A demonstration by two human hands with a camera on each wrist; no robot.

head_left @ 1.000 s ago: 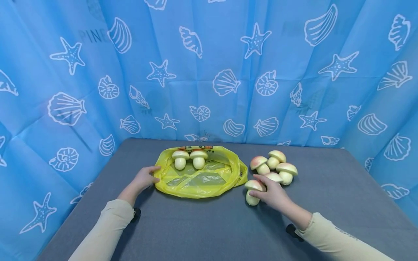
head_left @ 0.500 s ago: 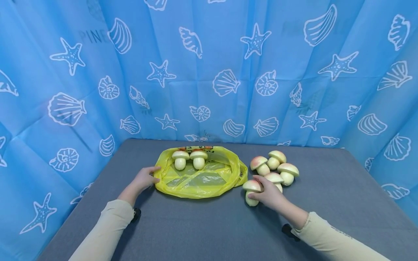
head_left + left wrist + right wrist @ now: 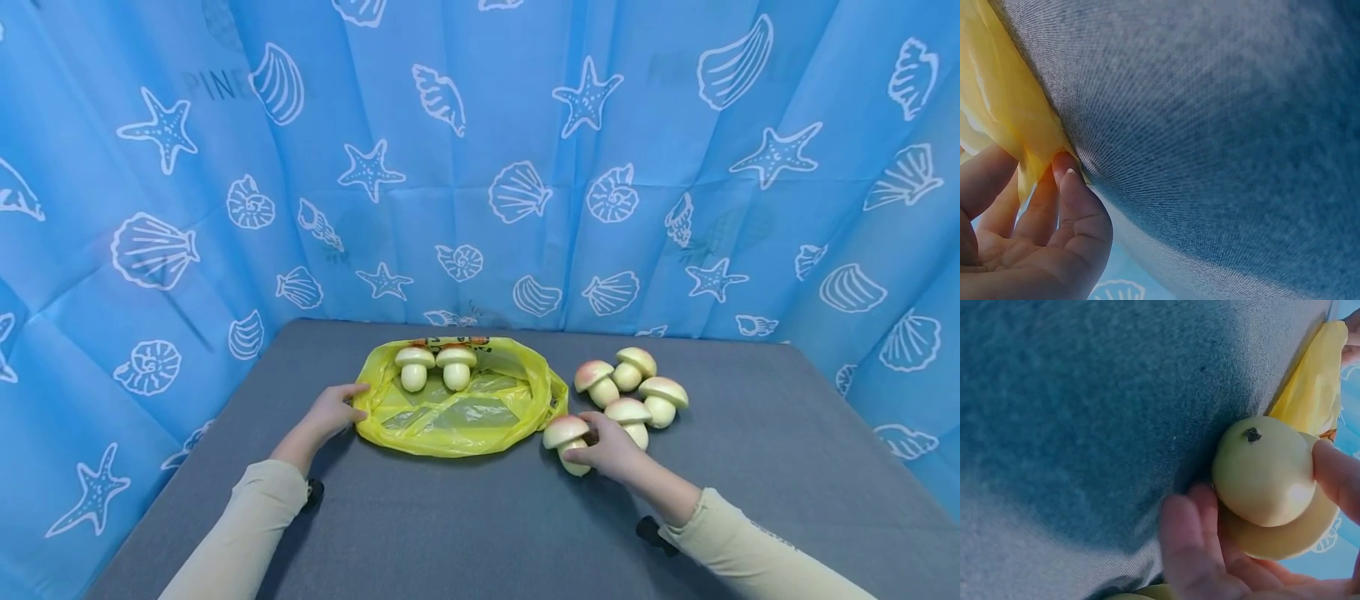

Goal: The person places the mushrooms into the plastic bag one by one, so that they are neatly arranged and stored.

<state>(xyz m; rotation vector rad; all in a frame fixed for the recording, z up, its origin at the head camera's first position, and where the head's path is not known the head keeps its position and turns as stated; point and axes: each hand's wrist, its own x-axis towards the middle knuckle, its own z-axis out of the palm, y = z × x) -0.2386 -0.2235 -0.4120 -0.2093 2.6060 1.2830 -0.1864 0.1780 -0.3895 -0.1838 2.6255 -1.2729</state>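
Observation:
A yellow plastic bag (image 3: 450,442) lies with its mouth spread wide on the grey table. My left hand (image 3: 330,412) pinches its left rim; the left wrist view shows the yellow film (image 3: 1016,94) bunched between thumb and fingers. Two toy mushrooms, one of them the left mushroom (image 3: 413,367), sit inside at the back. Just right of the bag, my right hand (image 3: 611,448) grips a toy mushroom (image 3: 564,433) with a pink-tinged cap. In the right wrist view the round pale stem (image 3: 1263,472) faces the camera, thumb on one side and fingers on the other.
Several more toy mushrooms stand in a cluster behind my right hand, the nearest mushroom (image 3: 628,412) close to its knuckles. A blue curtain (image 3: 480,167) with white shells and starfish hangs along the table's back edge.
My right hand has moved left with the mushroom, toward the bag, and the mushroom's cap now tilts left. The cluster's front mushroom shows more fully. My left hand and the bag stay put.

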